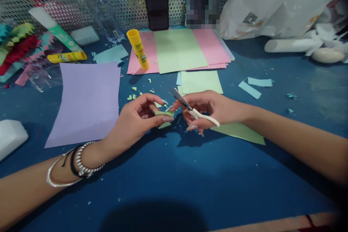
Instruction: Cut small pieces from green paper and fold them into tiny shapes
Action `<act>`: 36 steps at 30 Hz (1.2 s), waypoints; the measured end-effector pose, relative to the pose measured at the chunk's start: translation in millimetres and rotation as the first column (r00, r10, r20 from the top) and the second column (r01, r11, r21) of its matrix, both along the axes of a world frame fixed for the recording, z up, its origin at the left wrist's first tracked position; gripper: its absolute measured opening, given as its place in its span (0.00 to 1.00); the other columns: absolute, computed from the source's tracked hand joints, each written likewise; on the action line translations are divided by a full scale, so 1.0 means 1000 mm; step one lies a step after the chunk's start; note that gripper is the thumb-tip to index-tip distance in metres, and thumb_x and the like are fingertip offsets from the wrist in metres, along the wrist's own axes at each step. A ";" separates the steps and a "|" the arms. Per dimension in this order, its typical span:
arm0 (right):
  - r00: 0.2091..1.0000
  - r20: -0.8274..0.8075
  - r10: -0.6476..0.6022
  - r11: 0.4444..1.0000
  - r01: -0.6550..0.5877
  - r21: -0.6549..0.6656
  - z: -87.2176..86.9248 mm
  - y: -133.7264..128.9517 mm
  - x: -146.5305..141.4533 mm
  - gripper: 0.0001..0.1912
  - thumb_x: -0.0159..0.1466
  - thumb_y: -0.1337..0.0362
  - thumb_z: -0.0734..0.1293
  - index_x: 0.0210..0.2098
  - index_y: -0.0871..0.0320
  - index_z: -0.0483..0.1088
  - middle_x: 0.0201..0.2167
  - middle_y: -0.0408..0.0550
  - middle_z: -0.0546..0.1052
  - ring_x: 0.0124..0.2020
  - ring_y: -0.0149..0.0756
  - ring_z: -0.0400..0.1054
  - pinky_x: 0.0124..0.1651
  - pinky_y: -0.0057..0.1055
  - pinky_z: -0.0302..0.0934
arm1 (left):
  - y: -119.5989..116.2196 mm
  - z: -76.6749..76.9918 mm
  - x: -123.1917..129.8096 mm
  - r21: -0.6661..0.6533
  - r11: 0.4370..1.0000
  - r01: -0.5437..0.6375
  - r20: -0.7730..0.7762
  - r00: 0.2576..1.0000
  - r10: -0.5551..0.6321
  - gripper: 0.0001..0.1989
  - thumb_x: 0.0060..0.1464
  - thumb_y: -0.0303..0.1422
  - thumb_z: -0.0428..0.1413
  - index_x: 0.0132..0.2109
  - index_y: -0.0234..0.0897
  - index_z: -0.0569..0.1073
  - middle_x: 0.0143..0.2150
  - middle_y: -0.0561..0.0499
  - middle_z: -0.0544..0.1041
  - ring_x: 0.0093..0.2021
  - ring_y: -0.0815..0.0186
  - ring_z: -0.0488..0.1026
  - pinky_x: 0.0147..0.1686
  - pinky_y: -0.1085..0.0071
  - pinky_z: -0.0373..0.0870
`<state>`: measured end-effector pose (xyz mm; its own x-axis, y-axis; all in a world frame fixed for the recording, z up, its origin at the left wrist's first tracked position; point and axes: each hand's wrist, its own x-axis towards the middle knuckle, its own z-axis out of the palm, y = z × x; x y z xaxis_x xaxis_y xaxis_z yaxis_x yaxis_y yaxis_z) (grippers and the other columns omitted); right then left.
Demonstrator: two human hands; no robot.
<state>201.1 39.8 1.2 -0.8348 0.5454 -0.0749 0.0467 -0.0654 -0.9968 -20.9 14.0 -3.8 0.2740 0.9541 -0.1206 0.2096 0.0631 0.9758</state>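
Between the thumb and fingers of my left hand (141, 114) is a small piece of green paper (164, 113), held just above the blue table. My right hand (209, 107) is wrapped around a pair of scissors (197, 113) with white handles, their blades pointing up and to the left. The right index fingertip comes close to the green piece; I cannot tell whether it touches. Beneath the hands lie small green scraps (132, 97). A larger green sheet (241, 133) is partly hidden under my right wrist.
A purple sheet (89, 105) lies left. Behind the hands are a standing yellow glue stick (139, 50), stacked pink and green paper (179, 50) and a dark phone (156, 0). Blue strips (250, 89) lie right, near a plastic bag (266, 3). A white object (12, 137) sits far left.
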 end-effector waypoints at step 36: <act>0.981 0.125 0.147 0.984 -0.157 0.079 0.007 0.003 0.000 0.23 0.56 0.68 0.67 0.51 0.59 0.62 0.48 0.51 0.71 0.34 0.28 0.71 0.38 0.25 0.67 | -0.005 0.002 0.002 0.156 0.988 0.009 -0.149 0.989 0.014 0.07 0.52 0.37 0.56 0.33 0.38 0.68 0.23 0.57 0.66 0.18 0.76 0.60 0.16 0.80 0.57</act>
<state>200.7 43.1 8.0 -0.8967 0.4216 -0.1352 0.1670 0.0393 -0.9852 -19.4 9.5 -2.1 0.2616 0.9651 -0.0100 0.3531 -0.0861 0.9316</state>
